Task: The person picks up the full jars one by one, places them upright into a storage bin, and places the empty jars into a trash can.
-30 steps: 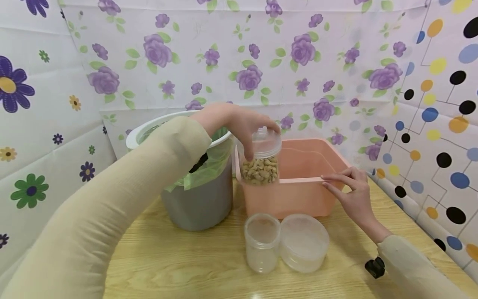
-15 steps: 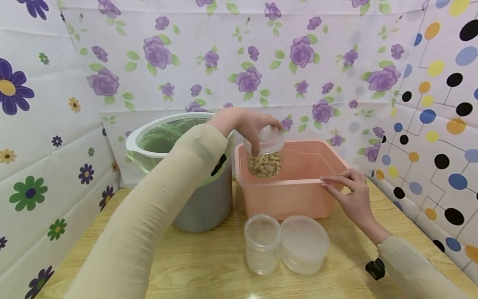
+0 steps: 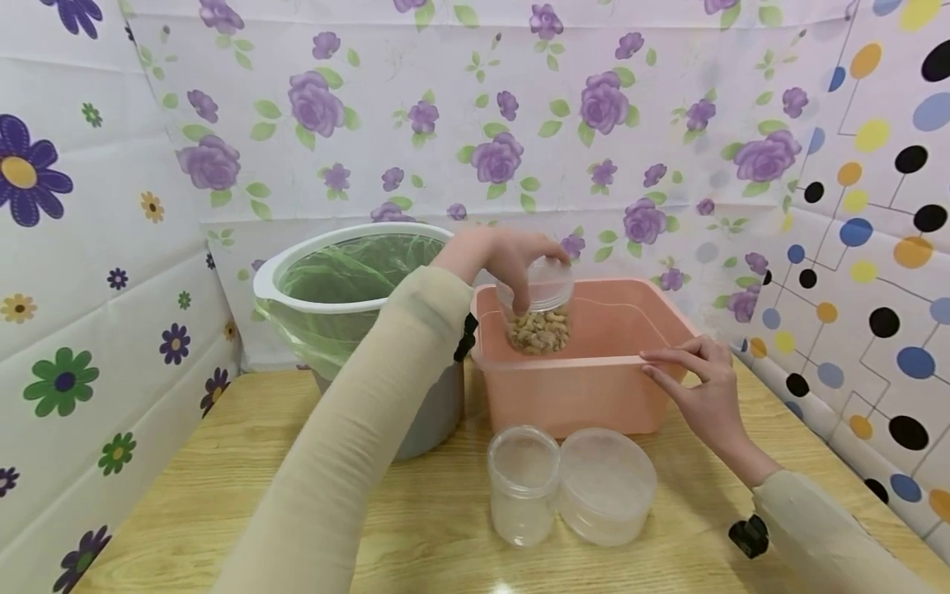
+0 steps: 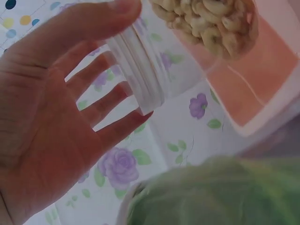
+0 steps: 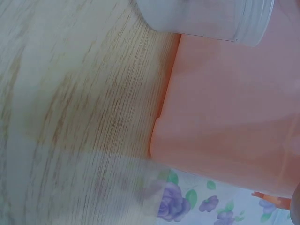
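In the head view my left hand (image 3: pixel 508 256) grips a clear plastic jar (image 3: pixel 555 287) from above, thumb and fingertips around its lid. Cashews (image 3: pixel 538 332) fill the lower part of the jar, which hangs over the left side of the peach plastic bin (image 3: pixel 571 396). The left wrist view shows the ridged screw lid (image 4: pixel 140 65) between thumb and spread fingers, the cashews (image 4: pixel 211 23) beyond it. My right hand (image 3: pixel 708 388) pinches the bin's front rim near its right corner. In the right wrist view a bit of fingertip shows at the right edge.
A clear jar (image 3: pixel 523 503) and a wide, low round tub (image 3: pixel 607 487) stand side by side before the bin. Left of the bin is a grey bucket (image 3: pixel 438 417) with a white rim and green liner bag (image 3: pixel 334 272). Patterned cloth walls surround the wooden table (image 3: pixel 416 528).
My left hand has carried the jar of cashews rightward and slightly back, from beside the bin's left front corner to over its opening. The right hand stays on the rim.
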{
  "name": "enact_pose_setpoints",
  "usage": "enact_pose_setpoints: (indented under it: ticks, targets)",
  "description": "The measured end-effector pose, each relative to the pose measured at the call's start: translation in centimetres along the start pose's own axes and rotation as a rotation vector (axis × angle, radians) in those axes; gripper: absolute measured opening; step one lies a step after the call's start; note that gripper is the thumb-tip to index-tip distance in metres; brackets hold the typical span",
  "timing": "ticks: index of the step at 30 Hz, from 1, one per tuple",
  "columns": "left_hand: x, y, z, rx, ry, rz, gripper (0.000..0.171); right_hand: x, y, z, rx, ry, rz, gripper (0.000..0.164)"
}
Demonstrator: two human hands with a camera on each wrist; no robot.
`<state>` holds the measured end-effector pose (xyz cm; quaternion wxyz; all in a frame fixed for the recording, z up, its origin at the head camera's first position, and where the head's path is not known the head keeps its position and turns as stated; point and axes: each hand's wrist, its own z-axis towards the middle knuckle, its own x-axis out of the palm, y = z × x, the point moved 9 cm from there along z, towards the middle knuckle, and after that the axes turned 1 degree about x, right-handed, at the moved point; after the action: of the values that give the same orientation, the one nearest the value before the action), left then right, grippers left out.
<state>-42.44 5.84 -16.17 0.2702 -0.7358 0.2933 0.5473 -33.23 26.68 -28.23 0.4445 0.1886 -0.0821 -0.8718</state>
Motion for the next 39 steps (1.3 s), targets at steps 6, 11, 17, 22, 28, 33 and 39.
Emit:
enact_pose_setpoints:
  ticks: [6, 11, 17, 22, 28, 33, 39]
  targets:
    - [1.3, -0.3, 1.3, 0.030, -0.004, -0.008, 0.095, 0.2, -2.3, -0.7, 0.002, 0.004, -0.013, 0.043]
    - [2.2, -0.5, 2.1, 0.008, 0.026, 0.010, 0.096, 0.1, -2.5, -0.8, 0.003, 0.009, -0.007, 0.042]
    - [3.2, -0.8, 2.8, -0.016, 0.064, -0.004, 0.096, 0.0, -2.4, -0.8, -0.004, 0.003, -0.001, 0.042]
    - [3.7, -0.8, 3.1, -0.026, 0.072, -0.009, 0.096, 0.1, -2.5, -0.8, -0.011, 0.003, -0.004, 0.042]
    - [4.0, -1.0, 3.3, -0.040, 0.083, 0.003, 0.097, -0.1, -2.4, -0.8, -0.011, 0.002, -0.005, 0.042]
    - [4.3, -0.8, 3.5, -0.063, 0.096, 0.021, 0.097, 0.0, -2.4, -0.8, -0.003, 0.005, -0.008, 0.042]
    - [4.4, -0.2, 3.5, -0.114, 0.136, 0.024, 0.096, -0.1, 0.1, -0.1, 0.004, -0.003, -0.004, 0.037]
